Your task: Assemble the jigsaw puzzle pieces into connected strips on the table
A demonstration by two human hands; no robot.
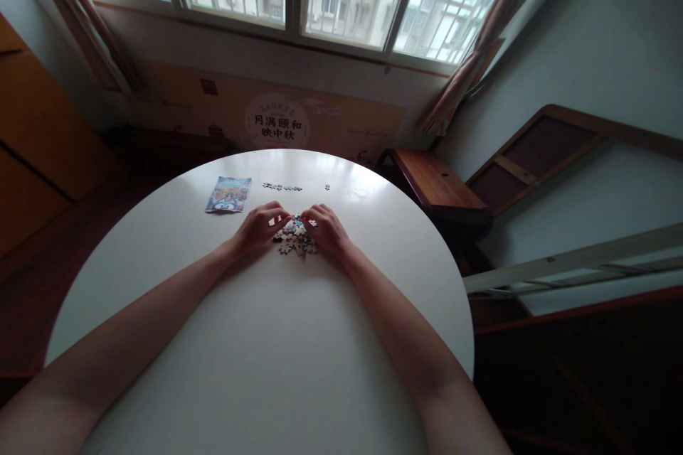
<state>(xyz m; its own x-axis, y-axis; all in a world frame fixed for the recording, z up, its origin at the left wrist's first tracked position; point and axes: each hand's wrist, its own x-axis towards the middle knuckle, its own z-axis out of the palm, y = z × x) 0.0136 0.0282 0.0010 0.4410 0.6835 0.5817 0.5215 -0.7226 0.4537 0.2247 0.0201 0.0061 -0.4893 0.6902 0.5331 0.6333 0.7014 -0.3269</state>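
Note:
A small heap of jigsaw puzzle pieces point(297, 245) lies on the white round table point(288, 341), several with their plain backs up. My left hand point(262, 222) reaches over the heap's left side, its thumb and fingertips pinched together on a puzzle piece. From the other side my right hand point(325, 225) comes in, its fingers closed at the heap's far right edge on a puzzle piece. The two sets of fingertips nearly meet, with a bluish piece point(297, 222) between them. The pieces in the fingers are small and partly hidden.
Beyond my hands lies a row of puzzle pieces point(282, 187), with a lone small piece point(327, 187) to its right. A blue printed packet point(229, 195) rests at the left. A wooden stool or bench point(440, 181) stands past the table's right edge, under the window side.

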